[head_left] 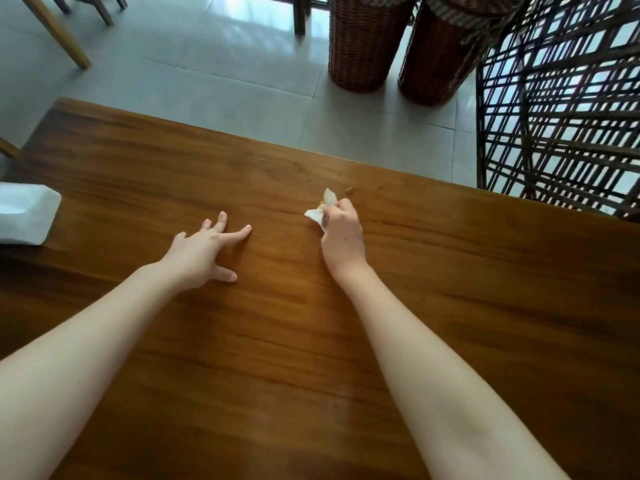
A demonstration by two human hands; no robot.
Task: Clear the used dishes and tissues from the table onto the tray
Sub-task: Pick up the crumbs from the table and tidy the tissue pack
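Note:
My right hand (341,233) grips a crumpled white tissue (320,211) and holds it down on the brown wooden table (450,289), just short of the far edge. Small brown food spots (349,190) lie on the wood just beyond the tissue. My left hand (204,251) rests flat on the table with its fingers spread, a little to the left of the right hand, and holds nothing. No tray and no dishes are in view.
A white tissue box (24,216) sits at the table's left edge. Beyond the far edge, two tall wicker baskets (367,43) stand on the tiled floor. A dark lattice chair (561,109) is at the right, wooden furniture legs (59,32) at the far left.

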